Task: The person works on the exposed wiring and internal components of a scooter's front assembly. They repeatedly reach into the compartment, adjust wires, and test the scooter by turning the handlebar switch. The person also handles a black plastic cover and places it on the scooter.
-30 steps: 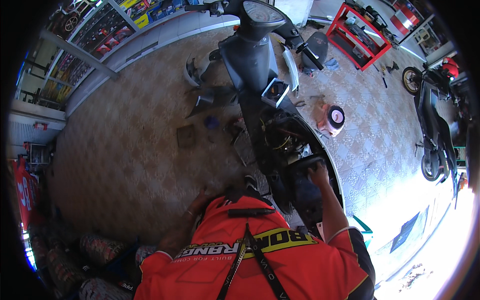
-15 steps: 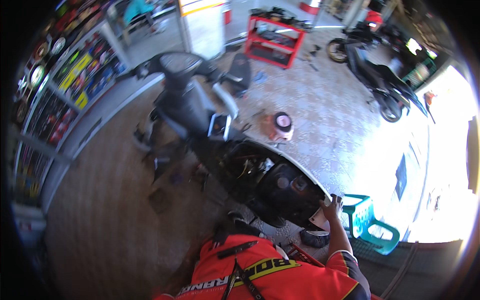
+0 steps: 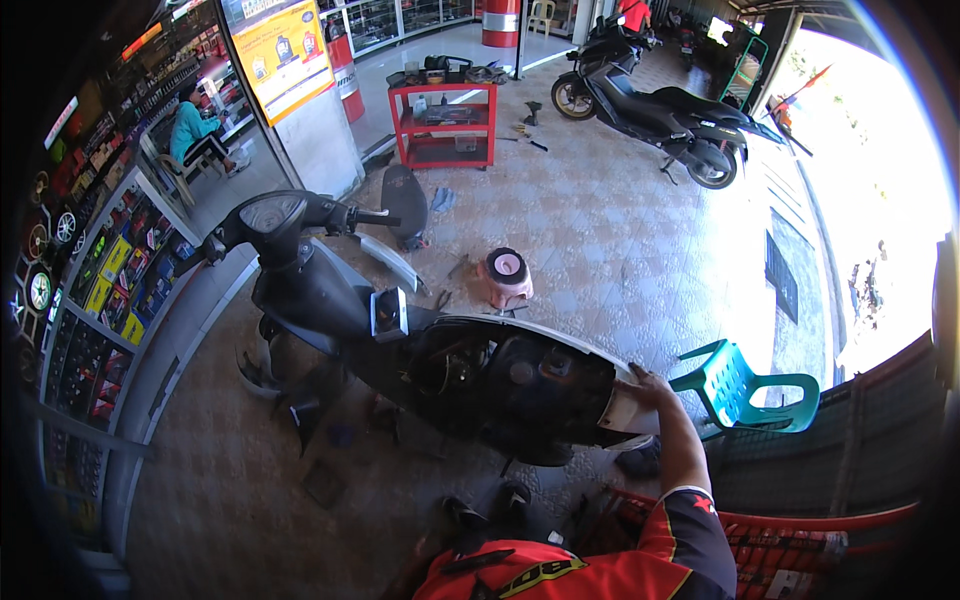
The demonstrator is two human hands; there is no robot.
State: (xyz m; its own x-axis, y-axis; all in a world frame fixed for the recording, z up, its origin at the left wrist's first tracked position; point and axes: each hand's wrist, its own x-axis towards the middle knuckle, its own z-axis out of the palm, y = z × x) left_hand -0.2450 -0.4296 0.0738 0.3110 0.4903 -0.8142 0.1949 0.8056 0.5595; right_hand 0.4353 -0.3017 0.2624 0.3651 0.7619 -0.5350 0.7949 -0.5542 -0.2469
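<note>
A scooter (image 3: pixel 315 305) with its seat off stands across the middle, handlebars at far left and tail toward me. Its seat opening shows a dark storage bin (image 3: pixel 520 375) between pale side panels. My right hand (image 3: pixel 650 390) reaches out from a red and black sleeve and grips the pale tail panel (image 3: pixel 627 412) at the scooter's rear end. A small white-edged box (image 3: pixel 389 313) sits on the scooter's body, ahead of the seat opening. My left hand is out of view.
A green plastic chair (image 3: pixel 735 385) stands right of the tail. Beyond the scooter are a pink tub-like object (image 3: pixel 507 280), a dark seat-shaped part (image 3: pixel 404 200), a red tool cart (image 3: pixel 490 125) and a parked dark scooter (image 3: pixel 660 105). Glass display shelves (image 3: pixel 130 270) line the left, near a seated person (image 3: pixel 190 130).
My view has swung, lifting to show more of the far background and my shoes below. My right hand stays on the scooter's tail panel throughout.
</note>
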